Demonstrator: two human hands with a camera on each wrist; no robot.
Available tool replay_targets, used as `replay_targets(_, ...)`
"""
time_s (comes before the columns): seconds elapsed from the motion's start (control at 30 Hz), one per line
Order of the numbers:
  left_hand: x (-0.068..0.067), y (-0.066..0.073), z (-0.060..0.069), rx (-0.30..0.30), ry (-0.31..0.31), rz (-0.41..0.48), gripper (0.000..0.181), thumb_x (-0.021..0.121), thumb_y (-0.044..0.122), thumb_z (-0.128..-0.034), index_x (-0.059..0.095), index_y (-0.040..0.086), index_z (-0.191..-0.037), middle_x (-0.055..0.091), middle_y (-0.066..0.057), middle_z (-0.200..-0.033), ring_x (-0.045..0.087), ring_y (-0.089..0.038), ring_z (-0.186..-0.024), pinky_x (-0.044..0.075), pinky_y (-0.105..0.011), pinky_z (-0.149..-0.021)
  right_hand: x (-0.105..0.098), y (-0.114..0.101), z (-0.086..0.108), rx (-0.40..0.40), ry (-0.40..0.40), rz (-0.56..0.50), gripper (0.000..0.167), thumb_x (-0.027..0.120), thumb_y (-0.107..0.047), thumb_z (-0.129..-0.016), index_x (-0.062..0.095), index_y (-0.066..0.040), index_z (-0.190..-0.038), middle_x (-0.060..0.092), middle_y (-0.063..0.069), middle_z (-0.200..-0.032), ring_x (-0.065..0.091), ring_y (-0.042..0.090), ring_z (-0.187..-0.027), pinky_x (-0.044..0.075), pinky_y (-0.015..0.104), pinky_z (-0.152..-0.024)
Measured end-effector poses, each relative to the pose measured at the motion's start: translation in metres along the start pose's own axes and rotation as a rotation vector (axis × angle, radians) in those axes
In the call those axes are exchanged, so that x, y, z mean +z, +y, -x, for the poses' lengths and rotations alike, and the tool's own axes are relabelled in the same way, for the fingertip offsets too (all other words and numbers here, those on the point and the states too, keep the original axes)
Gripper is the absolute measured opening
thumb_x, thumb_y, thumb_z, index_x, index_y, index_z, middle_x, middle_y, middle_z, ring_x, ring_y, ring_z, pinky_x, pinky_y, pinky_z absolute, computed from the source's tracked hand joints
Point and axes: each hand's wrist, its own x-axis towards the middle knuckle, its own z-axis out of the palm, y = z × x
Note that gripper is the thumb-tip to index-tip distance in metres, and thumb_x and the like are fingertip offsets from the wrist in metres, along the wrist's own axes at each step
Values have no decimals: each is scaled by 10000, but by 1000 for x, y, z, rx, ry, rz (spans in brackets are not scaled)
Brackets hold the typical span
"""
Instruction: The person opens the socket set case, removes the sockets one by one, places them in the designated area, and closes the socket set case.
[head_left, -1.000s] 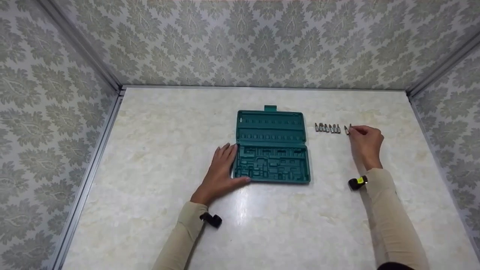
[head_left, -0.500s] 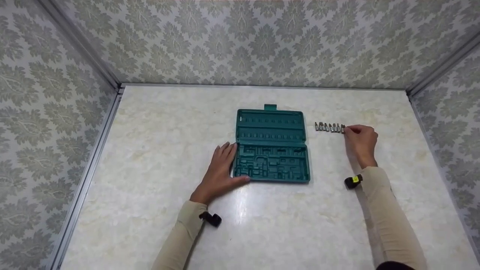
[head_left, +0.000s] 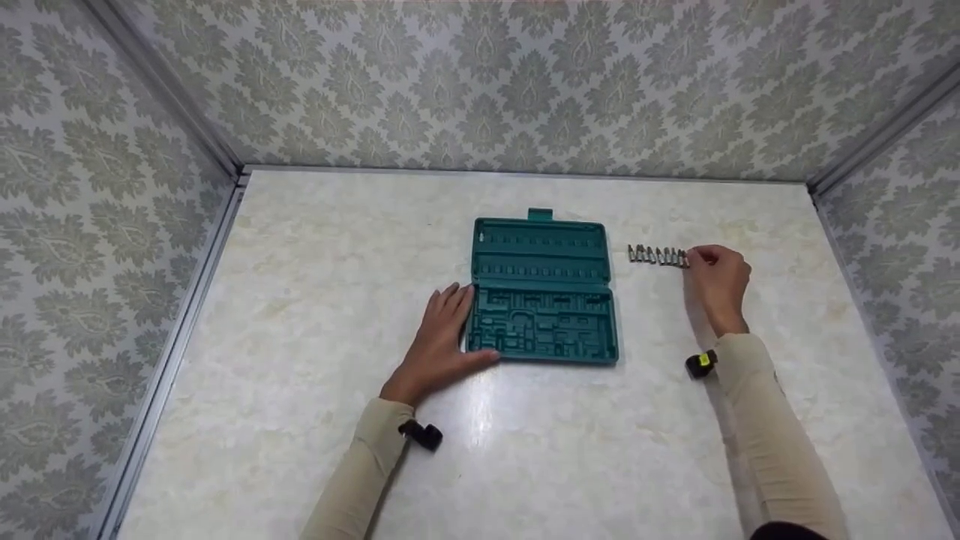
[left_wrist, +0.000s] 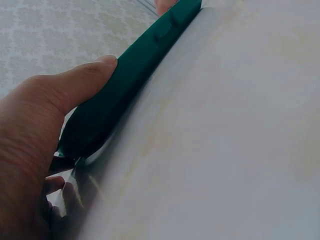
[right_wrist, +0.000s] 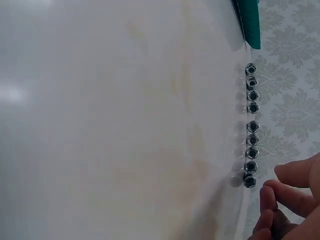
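Note:
A green plastic case [head_left: 544,289] lies open flat on the table, its lower half moulded with many recesses. My left hand [head_left: 439,349] rests round its near left corner, fingers along the side and thumb [left_wrist: 92,80] against the front wall. Right of the case, several small metal socket bits [head_left: 656,256] lie side by side in a row. Their round hollow ends [right_wrist: 252,126] face the right wrist camera. My right hand [head_left: 718,285] is at the row's right end, fingers bent and thumb slightly apart from the forefinger. The fingertips sit just beside the last bit [right_wrist: 250,181], with nothing seen between them.
The pale marbled table [head_left: 300,322] extends around the case, with patterned walls [head_left: 480,82] behind and at both sides. The case's latch [head_left: 540,214] sticks out toward the back wall. Each wrist wears a small black camera.
My right hand has moved left with a socket bit and set it at the row's right end, closing the gap; its fingers have let go. My left hand has stayed on the case.

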Motion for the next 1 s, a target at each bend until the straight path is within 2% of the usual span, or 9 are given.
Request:
replay_targets(0.17, 0, -1, 0, -18, 6, 14, 1256, 766, 799, -861, 153, 209, -1785, 186, -53, -1842, 23, -274, -1712, 72, -561, -1372, 6, -20, 5, -136, 12, -39, 295, 667, -195, -1102, 814, 29, -1224, 774, 199, -1138, 613, 218, -920, 458, 293, -767)
replay_targets(0.43, -1, -1, -2, -13, 13, 11, 1258, 771, 787, -858, 159, 199, -1786, 191, -43, -1842, 36, -253, -1712, 39, -520, -1377, 25, -56, 13, -268, -61, -100, 255, 700, -143, -1087, 810, 56, -1204, 778, 203, -1139, 634, 250, -980, 474, 296, -839)
replay_targets(0.63, 0, -1, -2, -11, 13, 8, 1262, 771, 791, -852, 160, 203, -1787, 192, -44, -1842, 33, -249, -1712, 42, -512, -1377, 46, -77, 18, -332, -154, -107, 222, 704, -115, -1090, 808, 41, -1209, 775, 197, -1155, 658, 282, -999, 506, 373, -865)
replay_targets(1.0, 0, 4, -2, 5, 6, -15, 1258, 757, 789, -862, 184, 146, -1779, 226, -86, -1831, 76, -280, -1708, 49, -504, -1378, 79, -114, 30, -466, -385, -123, 263, 674, -133, -1111, 774, 44, -1278, 748, 188, -1190, 684, 330, -1076, 557, 513, -949)
